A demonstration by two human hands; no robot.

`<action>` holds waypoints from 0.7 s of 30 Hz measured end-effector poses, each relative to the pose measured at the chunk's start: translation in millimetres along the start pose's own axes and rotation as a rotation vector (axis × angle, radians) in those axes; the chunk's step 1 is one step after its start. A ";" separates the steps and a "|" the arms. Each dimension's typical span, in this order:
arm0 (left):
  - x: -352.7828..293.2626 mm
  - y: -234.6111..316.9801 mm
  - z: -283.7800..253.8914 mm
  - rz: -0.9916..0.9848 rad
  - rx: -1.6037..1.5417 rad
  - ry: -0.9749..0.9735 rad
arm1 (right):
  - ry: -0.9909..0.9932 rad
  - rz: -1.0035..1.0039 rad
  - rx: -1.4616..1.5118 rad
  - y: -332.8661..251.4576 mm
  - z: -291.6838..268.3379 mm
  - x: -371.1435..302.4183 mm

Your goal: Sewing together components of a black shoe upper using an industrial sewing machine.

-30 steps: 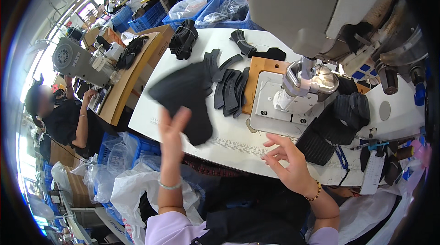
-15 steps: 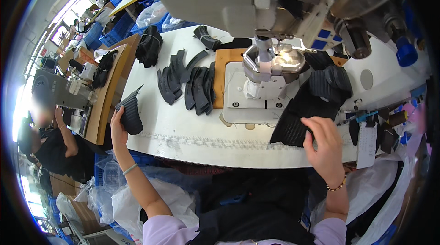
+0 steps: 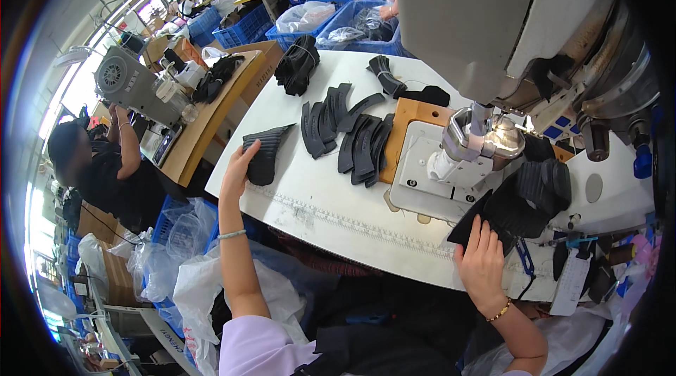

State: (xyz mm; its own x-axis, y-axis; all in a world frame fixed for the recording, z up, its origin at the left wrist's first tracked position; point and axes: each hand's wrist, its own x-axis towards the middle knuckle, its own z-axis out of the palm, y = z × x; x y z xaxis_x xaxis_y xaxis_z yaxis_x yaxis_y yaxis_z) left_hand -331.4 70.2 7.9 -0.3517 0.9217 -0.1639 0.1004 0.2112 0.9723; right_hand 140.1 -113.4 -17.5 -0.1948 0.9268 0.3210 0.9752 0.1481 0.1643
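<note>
My left hand [image 3: 238, 168] grips a black ribbed shoe-upper piece [image 3: 266, 153] at the left end of the white sewing table [image 3: 317, 196]. My right hand [image 3: 482, 260] rests flat on the lower edge of a stack of black ribbed pieces [image 3: 528, 200] at the right, just in front of the sewing machine's white base [image 3: 440, 179]. The machine's silver needle head [image 3: 486, 140] stands above the base, with the large grey machine arm [image 3: 493, 17] overhead.
Several curved black pieces [image 3: 348, 129] lie fanned out mid-table beside a wooden board [image 3: 408, 119]. A black bundle [image 3: 297, 65] sits at the far edge. Another person [image 3: 105, 172] works at a neighbouring machine to the left. Blue crates [image 3: 331, 24] and plastic bags stand around.
My left hand has carried the black piece from mid-air down to the table's left end. My right hand has shifted right onto the black stack in front of the machine.
</note>
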 end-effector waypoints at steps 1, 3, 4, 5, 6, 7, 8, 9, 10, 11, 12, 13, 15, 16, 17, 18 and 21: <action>-3.1 2.9 0.8 0.012 -0.010 -0.029 | -0.002 0.012 -0.007 2.1 0.6 1.1; -9.6 8.6 3.4 0.291 0.036 -0.009 | 0.024 -0.025 -0.021 5.6 -3.9 3.0; -12.9 12.2 3.5 0.326 0.065 0.071 | 0.054 -0.045 -0.009 7.5 -8.7 4.0; -14.9 15.2 5.3 0.362 0.081 0.072 | 0.053 -0.040 -0.026 8.8 -14.7 4.9; -16.7 17.8 6.9 0.556 0.413 0.267 | 0.053 -0.033 0.054 11.4 -22.3 5.3; -18.6 18.9 9.5 0.785 0.744 0.474 | 0.063 -0.014 0.151 13.4 -30.3 5.8; -18.7 19.9 13.2 0.806 0.945 0.518 | 0.141 -0.008 0.127 13.8 -37.5 7.3; -18.5 19.7 18.2 0.732 0.947 0.492 | 0.129 -0.034 0.108 14.4 -45.3 8.2; -17.8 18.5 24.9 0.655 1.213 0.415 | 0.157 0.002 0.156 14.6 -53.1 8.7; -17.7 16.4 31.4 0.571 1.481 0.357 | 0.186 0.039 0.204 15.0 -60.5 9.2; -18.8 11.9 41.4 0.465 1.635 0.293 | 0.186 0.038 0.204 15.7 -67.2 9.9; -21.3 7.5 50.2 0.402 1.621 0.228 | 0.198 0.039 0.359 17.0 -73.4 10.2; -26.3 5.9 60.4 0.458 1.614 0.160 | 0.213 0.050 0.510 19.3 -80.3 12.0; -29.5 7.0 64.5 0.491 1.597 0.167 | 0.158 0.044 0.645 19.9 -81.3 12.5; -32.7 9.8 68.4 0.602 1.542 0.233 | 0.102 0.055 0.784 19.8 -80.2 13.2; -35.4 13.6 73.2 0.707 1.484 0.313 | 0.097 0.017 0.859 18.4 -76.4 14.5; -32.6 29.8 99.8 1.037 1.169 0.216 | 0.075 0.093 1.131 1.6 -50.6 21.7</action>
State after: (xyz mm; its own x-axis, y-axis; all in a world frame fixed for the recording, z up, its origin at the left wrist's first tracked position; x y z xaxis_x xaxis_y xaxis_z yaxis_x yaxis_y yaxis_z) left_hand -224.1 78.9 25.6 0.2129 0.7788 0.5901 0.9706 -0.2382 -0.0358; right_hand 132.1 -110.5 36.9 -0.0855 0.9330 0.3496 0.5142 0.3419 -0.7866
